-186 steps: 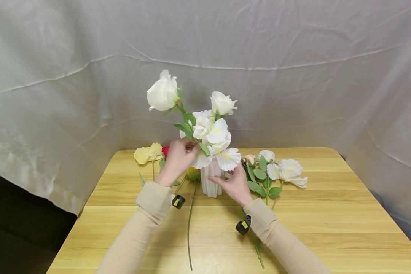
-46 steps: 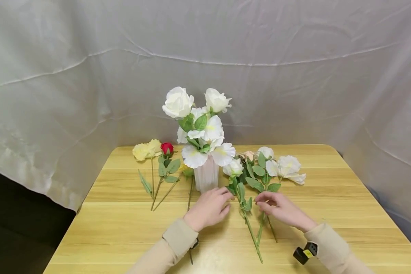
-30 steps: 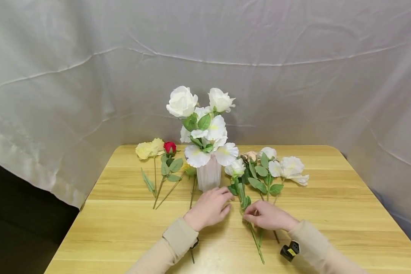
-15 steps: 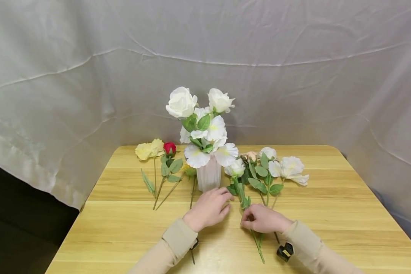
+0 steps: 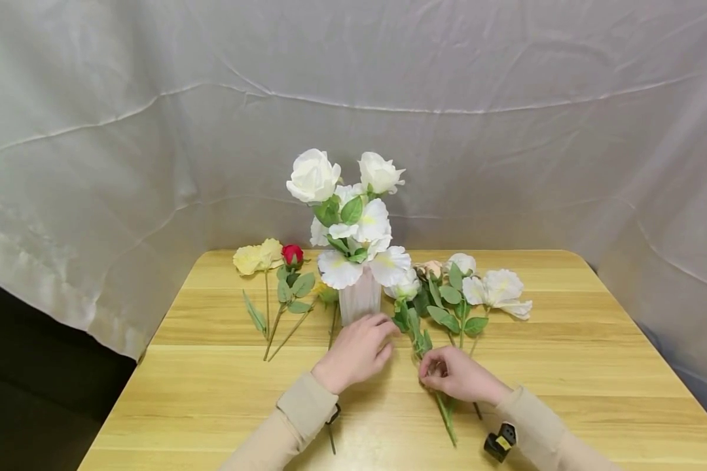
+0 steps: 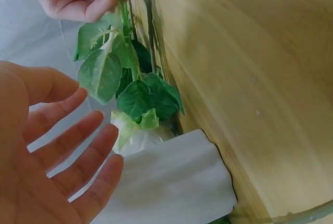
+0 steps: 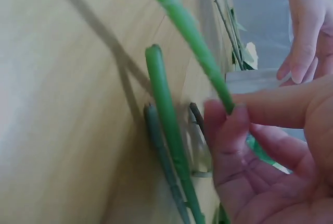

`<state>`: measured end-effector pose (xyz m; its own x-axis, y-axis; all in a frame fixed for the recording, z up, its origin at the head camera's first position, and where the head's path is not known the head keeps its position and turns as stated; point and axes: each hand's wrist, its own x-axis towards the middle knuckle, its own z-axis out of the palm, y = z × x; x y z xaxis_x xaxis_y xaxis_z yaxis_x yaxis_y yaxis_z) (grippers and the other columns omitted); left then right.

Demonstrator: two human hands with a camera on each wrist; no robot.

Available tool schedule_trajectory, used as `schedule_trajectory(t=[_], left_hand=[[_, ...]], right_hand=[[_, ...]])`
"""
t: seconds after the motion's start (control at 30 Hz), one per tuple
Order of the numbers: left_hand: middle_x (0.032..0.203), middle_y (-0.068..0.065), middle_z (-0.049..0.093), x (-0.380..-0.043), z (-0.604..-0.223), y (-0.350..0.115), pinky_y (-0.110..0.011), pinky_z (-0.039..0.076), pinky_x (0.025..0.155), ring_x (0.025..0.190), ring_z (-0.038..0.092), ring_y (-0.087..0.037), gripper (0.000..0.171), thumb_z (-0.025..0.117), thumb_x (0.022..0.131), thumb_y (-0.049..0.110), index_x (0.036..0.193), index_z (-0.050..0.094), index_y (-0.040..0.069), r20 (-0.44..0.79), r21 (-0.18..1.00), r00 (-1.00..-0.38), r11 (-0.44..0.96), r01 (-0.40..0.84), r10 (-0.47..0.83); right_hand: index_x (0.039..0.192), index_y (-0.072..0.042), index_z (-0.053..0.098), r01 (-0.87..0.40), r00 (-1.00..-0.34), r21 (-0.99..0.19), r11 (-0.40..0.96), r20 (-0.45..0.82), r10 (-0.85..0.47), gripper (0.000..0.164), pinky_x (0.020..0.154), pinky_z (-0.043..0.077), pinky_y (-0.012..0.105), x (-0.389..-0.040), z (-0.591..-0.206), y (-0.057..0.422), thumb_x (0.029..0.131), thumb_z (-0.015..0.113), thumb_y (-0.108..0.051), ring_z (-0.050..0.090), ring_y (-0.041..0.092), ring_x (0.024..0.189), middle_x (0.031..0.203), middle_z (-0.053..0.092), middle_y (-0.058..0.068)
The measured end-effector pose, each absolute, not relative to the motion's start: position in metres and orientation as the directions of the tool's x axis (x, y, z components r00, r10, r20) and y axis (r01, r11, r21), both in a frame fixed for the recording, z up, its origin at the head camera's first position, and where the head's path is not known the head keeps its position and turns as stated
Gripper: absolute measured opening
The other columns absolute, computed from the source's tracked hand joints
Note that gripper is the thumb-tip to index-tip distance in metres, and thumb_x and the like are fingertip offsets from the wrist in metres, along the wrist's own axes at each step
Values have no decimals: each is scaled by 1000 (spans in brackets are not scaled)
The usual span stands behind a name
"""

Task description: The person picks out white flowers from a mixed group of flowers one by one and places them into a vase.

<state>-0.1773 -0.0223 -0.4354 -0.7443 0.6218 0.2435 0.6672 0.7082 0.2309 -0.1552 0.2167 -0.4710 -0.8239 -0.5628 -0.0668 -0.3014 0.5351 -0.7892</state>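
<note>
My right hand (image 5: 462,376) pinches the green stem of a white rose (image 5: 404,288) between thumb and fingertips. In the right wrist view that stem (image 7: 190,28) stands off the tabletop, its shadow falling on the wood. The rose's bloom is beside the white ribbed vase (image 5: 358,302). White roses (image 5: 313,175) and white irises (image 5: 374,221) stand in the vase. Just in front of it is my left hand (image 5: 353,352). Its fingers (image 6: 86,164) are spread and relaxed near the vase in the left wrist view, holding nothing.
Left of the vase lie a pale yellow flower (image 5: 258,256), a red rose (image 5: 292,255) and a yellow flower (image 5: 326,294). To the right are a white iris (image 5: 497,291), a white flower (image 5: 461,263) and a peach bloom (image 5: 431,268). Grey cloth (image 5: 477,163) hangs behind the wooden table (image 5: 565,366).
A white rose held by my left hand earlier now stands in the vase. My right hand moved left onto another rose's stem and has just raised it slightly. My left hand shifted slightly.
</note>
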Motion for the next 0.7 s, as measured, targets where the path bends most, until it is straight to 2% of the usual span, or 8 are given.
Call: schedule_trajectory(t=[0.23,0.4,0.53,0.63,0.7], left_hand=[[124,-2,68,-180,-431,-25,-35,57,100,113,66,-19,27,65,95,16,122,67,13,349,254,-742,704,663,573],[122,-3,69,-181,-426,-24,-32,59,92,105,68,-18,27,63,96,15,123,67,12,417,329,-750,685,651,513],[121,-6,69,-181,-419,-21,-27,59,86,97,67,-18,28,60,98,14,125,65,8,396,549,-815,603,579,423],[119,-9,69,-182,-411,-19,-26,59,86,96,67,-20,29,60,99,16,124,65,4,332,763,-881,453,461,338],[117,-11,70,-183,-405,-17,-25,59,87,98,68,-21,28,60,99,19,122,66,3,296,855,-911,345,387,288]], right_hand=[[100,7,52,-157,-857,-919,362,-56,-513,17,57,55,21,-150,-470,224,90,66,2,65,10,70,88,66,26],[107,11,42,-86,-887,-967,238,-34,-460,26,77,64,31,-149,-467,226,92,62,6,71,18,84,98,65,31],[111,12,40,-107,-913,-976,191,20,-407,28,87,63,36,-150,-464,225,92,60,8,73,19,93,107,64,36],[113,12,38,-120,-932,-979,165,54,-359,29,88,63,37,-151,-462,224,92,58,10,74,18,94,112,61,43],[116,11,37,-119,-945,-981,154,64,-320,30,88,62,38,-152,-461,222,92,56,11,74,18,95,114,60,45]])
